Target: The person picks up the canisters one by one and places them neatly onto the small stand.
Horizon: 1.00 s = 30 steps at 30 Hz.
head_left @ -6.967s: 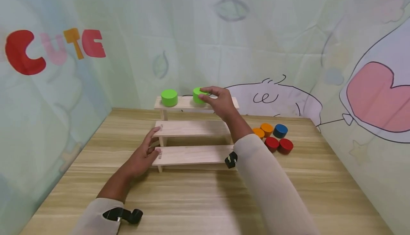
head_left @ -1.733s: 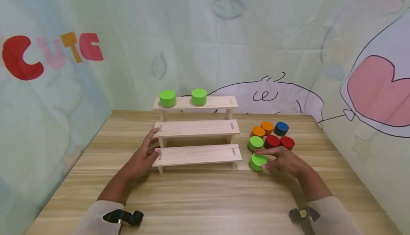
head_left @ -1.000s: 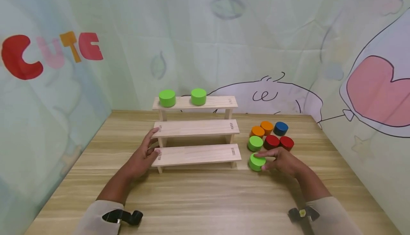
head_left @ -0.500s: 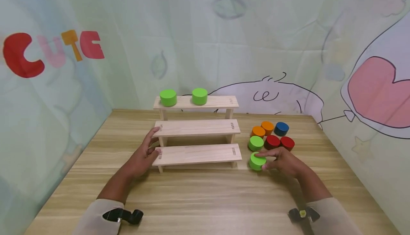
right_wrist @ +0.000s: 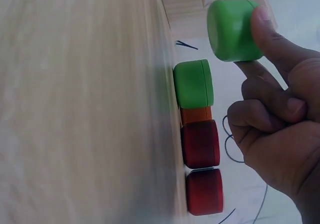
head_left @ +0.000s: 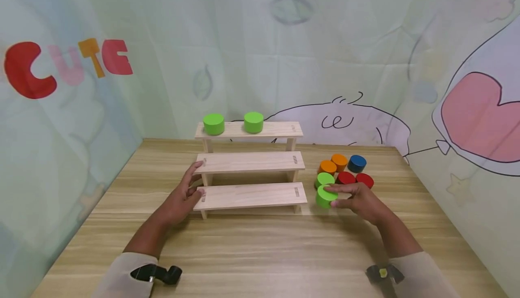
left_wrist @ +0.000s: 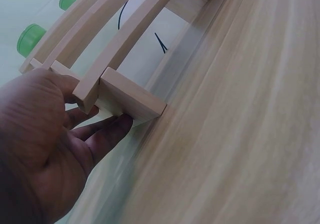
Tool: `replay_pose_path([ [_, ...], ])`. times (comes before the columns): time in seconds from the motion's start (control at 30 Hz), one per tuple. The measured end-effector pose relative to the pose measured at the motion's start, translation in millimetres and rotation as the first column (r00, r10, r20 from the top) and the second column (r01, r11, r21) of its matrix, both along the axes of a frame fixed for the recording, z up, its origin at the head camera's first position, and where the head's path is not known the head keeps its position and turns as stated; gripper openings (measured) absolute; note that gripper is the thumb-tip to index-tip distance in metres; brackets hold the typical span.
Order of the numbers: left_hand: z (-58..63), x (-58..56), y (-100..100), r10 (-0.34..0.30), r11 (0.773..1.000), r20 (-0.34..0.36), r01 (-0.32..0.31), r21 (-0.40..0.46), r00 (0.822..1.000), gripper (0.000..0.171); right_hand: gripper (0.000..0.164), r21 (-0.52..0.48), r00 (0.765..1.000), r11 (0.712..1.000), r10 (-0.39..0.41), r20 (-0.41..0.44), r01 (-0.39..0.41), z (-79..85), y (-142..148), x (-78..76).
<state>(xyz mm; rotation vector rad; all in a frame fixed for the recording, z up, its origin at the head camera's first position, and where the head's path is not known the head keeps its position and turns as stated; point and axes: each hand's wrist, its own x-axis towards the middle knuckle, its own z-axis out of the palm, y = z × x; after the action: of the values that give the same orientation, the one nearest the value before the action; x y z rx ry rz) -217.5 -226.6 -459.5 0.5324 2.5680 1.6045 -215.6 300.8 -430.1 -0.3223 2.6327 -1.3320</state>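
My right hand point(head_left: 363, 202) pinches a green round block point(head_left: 324, 199) between thumb and finger. In the right wrist view this block point(right_wrist: 231, 31) is up off the table. Behind it another green block point(head_left: 325, 180) stands on the table, partly covered. My left hand point(head_left: 178, 204) grips the left end of a three-step wooden shelf point(head_left: 249, 162), its fingers against the end support point(left_wrist: 127, 91). On the top step sit two green blocks, one at the left end point(head_left: 213, 124) and one near the middle point(head_left: 253, 123).
Right of the shelf, two orange blocks point(head_left: 327, 167), a blue block point(head_left: 357, 163) and two red blocks point(head_left: 345, 178) cluster on the wooden table point(head_left: 252, 253). A printed curtain point(head_left: 243, 54) hangs close behind and along both sides.
Since seven seconds ago, my right hand has left the green block on the top step and come to the table. In the last half second it has raised another green block slightly.
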Motion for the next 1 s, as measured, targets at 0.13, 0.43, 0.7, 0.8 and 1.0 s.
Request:
replay_pose_path([
  [0.13,0.2,-0.3,1,-0.002,1.000,-0.001,0.002,0.004,1.000,0.078,0.049,-0.013,0.999,0.999,-0.047,0.017,0.048,5.6,-6,3.1],
  [0.43,-1.5,-1.2,2,-0.007,1.000,-0.008,0.007,0.007,1.000,0.079,0.049,-0.151,0.979,0.976,-0.175,-0.100,0.159,13.9,-21,14.6],
  [0.7,-3.5,-1.4,4,-0.013,1.000,-0.013,0.013,-0.001,1.000,0.077,0.052,-0.205,0.929,0.924,-0.351,-0.116,0.323,26.5,-38,26.2],
  [0.8,-2.3,-0.7,3,-0.011,1.000,-0.015,0.011,-0.004,1.000,0.077,0.051,-0.221,0.914,0.914,-0.377,-0.150,0.341,30.3,-45,28.5],
  [1.0,1.0,-0.5,2,-0.001,1.000,-0.023,0.001,-0.011,1.000,0.078,0.048,-0.300,0.882,0.892,-0.412,-0.229,0.338,38.0,-57,26.7],
])
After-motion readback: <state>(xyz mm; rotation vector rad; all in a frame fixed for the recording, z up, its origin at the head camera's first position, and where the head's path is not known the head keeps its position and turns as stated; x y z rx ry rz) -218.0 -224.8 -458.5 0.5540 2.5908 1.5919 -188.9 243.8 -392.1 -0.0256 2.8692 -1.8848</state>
